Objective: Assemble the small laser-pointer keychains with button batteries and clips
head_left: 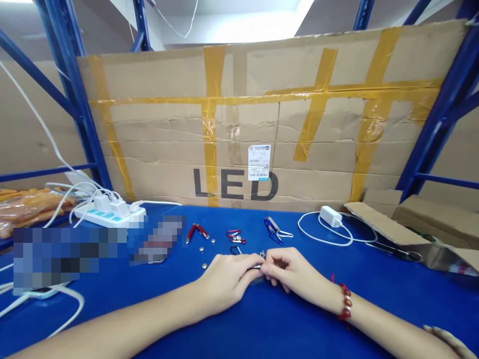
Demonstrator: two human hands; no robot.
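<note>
My left hand (pixel 232 280) is closed around a small silver-and-dark piece (pixel 256 267), mostly hidden by the fingers. The fingertips of my right hand (pixel 294 269) pinch at the near end of that piece, and what they hold there is hidden. A small metal fitting (pixel 262 254) shows just above, between the hands. Behind my left hand lies a dark carabiner clip (pixel 235 250). Farther back are red carabiner clips (pixel 235 239), two red metal tubes (pixel 197 233), and blue and silver tubes with clips (pixel 275 229). Small silver discs (pixel 204 266) lie left of my hands.
A white power strip (pixel 112 215) with cables stands at the left, near blurred-out devices. At the right are a white charger (pixel 331 216) with its cord, scissors (pixel 409 256) and an open cardboard box (pixel 430 244). A tall cardboard sheet (pixel 168 149) backs the blue table (pixel 239 329).
</note>
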